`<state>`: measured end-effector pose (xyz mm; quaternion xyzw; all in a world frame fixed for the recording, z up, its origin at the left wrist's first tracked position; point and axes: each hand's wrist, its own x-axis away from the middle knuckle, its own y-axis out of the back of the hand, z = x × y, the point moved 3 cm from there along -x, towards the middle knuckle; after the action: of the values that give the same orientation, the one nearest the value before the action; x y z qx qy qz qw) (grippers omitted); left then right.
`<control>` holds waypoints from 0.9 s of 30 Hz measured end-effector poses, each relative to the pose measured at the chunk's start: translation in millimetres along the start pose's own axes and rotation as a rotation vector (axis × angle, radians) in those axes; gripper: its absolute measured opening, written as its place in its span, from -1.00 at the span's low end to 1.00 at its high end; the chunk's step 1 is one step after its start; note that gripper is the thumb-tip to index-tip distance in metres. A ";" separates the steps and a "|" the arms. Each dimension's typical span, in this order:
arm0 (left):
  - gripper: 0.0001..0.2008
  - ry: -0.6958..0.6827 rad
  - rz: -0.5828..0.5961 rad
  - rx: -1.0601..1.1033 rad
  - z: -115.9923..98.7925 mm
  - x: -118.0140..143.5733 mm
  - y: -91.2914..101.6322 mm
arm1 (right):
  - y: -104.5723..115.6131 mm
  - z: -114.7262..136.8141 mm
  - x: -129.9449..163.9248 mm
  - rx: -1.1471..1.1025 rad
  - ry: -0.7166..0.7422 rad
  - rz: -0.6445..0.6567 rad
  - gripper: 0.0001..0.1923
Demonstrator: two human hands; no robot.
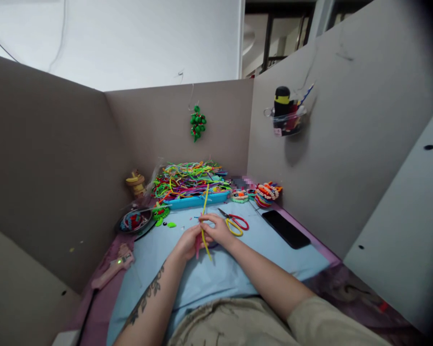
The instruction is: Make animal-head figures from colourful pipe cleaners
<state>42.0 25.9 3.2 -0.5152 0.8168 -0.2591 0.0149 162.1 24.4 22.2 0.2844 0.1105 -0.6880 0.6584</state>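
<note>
Pink strip, its middle apparently hidden between left hand and right hand

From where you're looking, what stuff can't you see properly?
All in the head view:
Middle of the pink strips: covered by the left hand and right hand.
Floor of the blue tray: hidden under heaped colourful strips.
Thing right of the tray: pixelated.
White object, lower left: cut off by the bottom edge.

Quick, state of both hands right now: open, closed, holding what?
Left hand: closed, holding the pink strands.
Right hand: closed, fingertips at the yellow strand, seemingly pinching it.
</note>
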 end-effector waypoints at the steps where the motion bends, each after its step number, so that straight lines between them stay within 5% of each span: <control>1: -0.86 0.002 -0.001 0.002 1.5 -0.1 -1.0 | -1.2 0.4 0.5 0.062 0.024 -0.021 -0.77; 11: -0.80 -0.064 -0.031 0.208 1.9 -9.5 10.1 | 0.2 0.1 0.0 0.253 0.117 -0.069 -0.64; 18: -0.83 -0.248 -0.088 0.508 -17.3 -13.5 27.2 | -16.7 10.9 15.5 0.213 0.240 0.244 -0.86; 27: -0.86 -0.363 -0.039 0.514 -19.6 -12.3 24.5 | -31.5 -10.5 14.6 0.040 -0.141 0.248 -0.84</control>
<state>21.6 52.6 6.4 -0.5481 0.6985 -0.3613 0.2850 134.6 21.0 -1.2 0.2600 0.0142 -0.6218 0.7386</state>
